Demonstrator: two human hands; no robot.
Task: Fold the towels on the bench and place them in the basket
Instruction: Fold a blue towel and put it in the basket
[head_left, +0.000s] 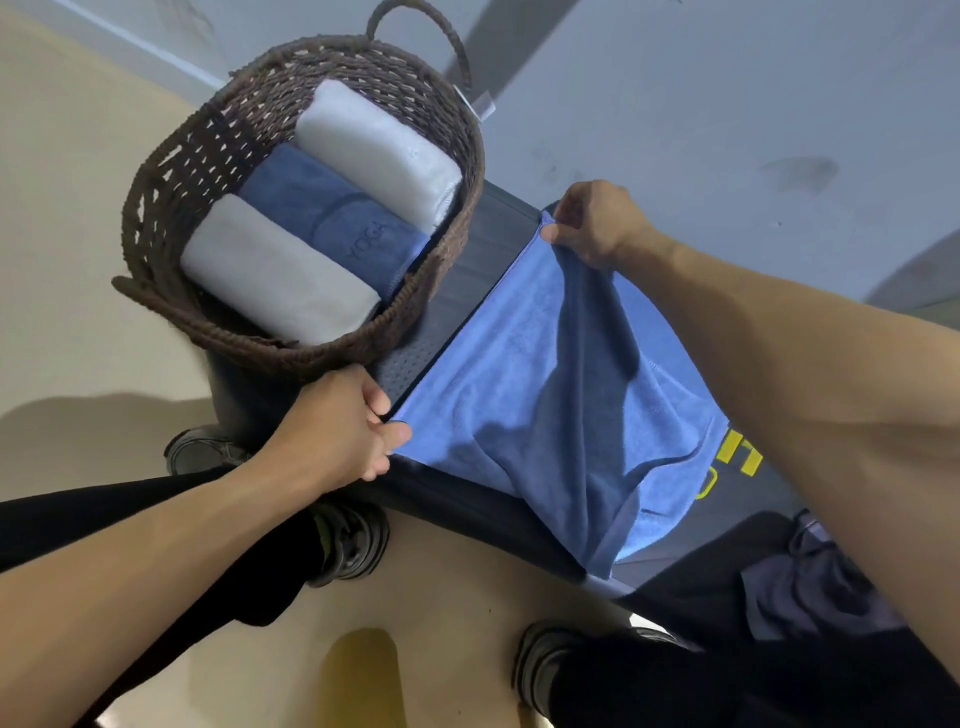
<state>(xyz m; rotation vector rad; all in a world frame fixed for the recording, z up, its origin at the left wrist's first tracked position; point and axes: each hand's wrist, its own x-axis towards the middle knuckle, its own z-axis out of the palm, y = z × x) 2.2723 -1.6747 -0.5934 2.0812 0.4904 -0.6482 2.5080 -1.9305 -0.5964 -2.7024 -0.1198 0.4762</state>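
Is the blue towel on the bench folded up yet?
Not yet. The blue towel lies spread on the bench, rumpled, with the left hand and right hand each pinching a corner.

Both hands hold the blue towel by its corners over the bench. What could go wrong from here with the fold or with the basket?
1. The blue towel sags in deep creases between the left hand and right hand, so the fold may come out uneven.
2. Its lower corner hangs past the bench edge and might slip toward the floor.
3. The basket already holds three folded towels side by side, so room for a fourth looks tight.
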